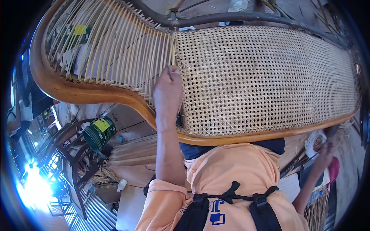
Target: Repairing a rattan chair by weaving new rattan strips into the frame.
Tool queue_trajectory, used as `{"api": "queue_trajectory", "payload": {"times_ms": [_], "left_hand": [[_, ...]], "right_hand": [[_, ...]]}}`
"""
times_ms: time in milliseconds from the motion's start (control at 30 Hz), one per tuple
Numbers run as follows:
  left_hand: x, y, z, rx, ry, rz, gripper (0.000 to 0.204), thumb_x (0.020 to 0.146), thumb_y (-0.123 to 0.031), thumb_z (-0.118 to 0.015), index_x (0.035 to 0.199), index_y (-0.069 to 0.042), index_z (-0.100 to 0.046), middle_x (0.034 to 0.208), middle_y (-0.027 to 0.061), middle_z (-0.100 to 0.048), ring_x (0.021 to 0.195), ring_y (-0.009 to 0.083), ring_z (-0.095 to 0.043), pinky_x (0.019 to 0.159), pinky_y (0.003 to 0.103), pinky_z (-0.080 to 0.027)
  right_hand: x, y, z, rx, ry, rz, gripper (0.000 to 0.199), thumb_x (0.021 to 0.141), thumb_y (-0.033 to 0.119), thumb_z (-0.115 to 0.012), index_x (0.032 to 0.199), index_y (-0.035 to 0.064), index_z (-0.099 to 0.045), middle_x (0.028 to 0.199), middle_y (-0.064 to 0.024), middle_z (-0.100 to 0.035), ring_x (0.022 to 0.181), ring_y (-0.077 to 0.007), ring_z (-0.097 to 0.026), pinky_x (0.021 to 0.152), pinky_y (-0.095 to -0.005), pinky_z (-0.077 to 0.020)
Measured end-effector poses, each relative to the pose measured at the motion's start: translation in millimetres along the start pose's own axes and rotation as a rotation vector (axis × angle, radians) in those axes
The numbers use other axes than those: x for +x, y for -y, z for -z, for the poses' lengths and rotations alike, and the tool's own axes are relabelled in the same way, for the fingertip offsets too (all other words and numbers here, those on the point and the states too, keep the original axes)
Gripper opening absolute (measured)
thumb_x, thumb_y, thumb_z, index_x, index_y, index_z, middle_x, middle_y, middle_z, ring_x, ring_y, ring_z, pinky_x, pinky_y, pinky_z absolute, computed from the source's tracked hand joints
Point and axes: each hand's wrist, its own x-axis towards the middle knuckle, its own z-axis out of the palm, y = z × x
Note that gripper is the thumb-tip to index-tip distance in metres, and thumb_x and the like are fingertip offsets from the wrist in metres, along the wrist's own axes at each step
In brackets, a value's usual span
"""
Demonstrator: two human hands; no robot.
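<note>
A long wooden frame (88,94) with a curved end lies across my front. Its right section carries a woven cane panel (246,81) with an open hole pattern. Slender cane strands (104,46) span the curved left section, side by side. At the seam between the sections, my left hand (168,86) is closed in a pinch, knuckles up. A yellowish strip (173,50) runs along the seam to its fingers; what they grip is hidden. Off to the right, below the frame, my right hand (325,154) is apart from the panel, its fingers stretched out and somewhat blurred.
A green bucket (99,134) stands at lower left beside dark wooden chair frames (73,158). A clear plastic bag (314,144) and a bundle of loose strands (318,206) are near my right arm. Very bright light glares at far left.
</note>
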Motion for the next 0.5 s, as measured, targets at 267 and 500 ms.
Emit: {"api": "queue_trajectory", "payload": {"times_ms": [267,500], "left_hand": [[25.2,14.5,-27.8,-0.048,0.043,-0.103,0.027,0.089,-0.02,-0.048,0.106,0.0,-0.056,0.093,0.0204,-0.063,0.086,0.0343,-0.062,0.076,0.04,-0.048],[31.8,15.1,-35.0,0.004,0.081,-0.068,0.031,0.088,-0.017,-0.05,0.11,0.003,-0.055,0.097,0.0217,-0.063,0.087,0.0341,-0.062,0.077,0.039,-0.047]], "right_hand": [[57.6,182.5,-175.2,1.106,0.801,0.231,0.032,0.096,0.027,-0.04,0.109,-0.0008,-0.048,0.063,0.0041,-0.032,0.057,-0.0061,-0.032,0.056,-0.0226,-0.0302],[36.3,271.8,-328.9,1.324,0.865,0.043,0.044,0.097,0.04,-0.037,0.089,0.0012,-0.057,0.052,0.0062,-0.023,0.046,-0.0056,-0.024,0.045,-0.0225,-0.0251]]}}
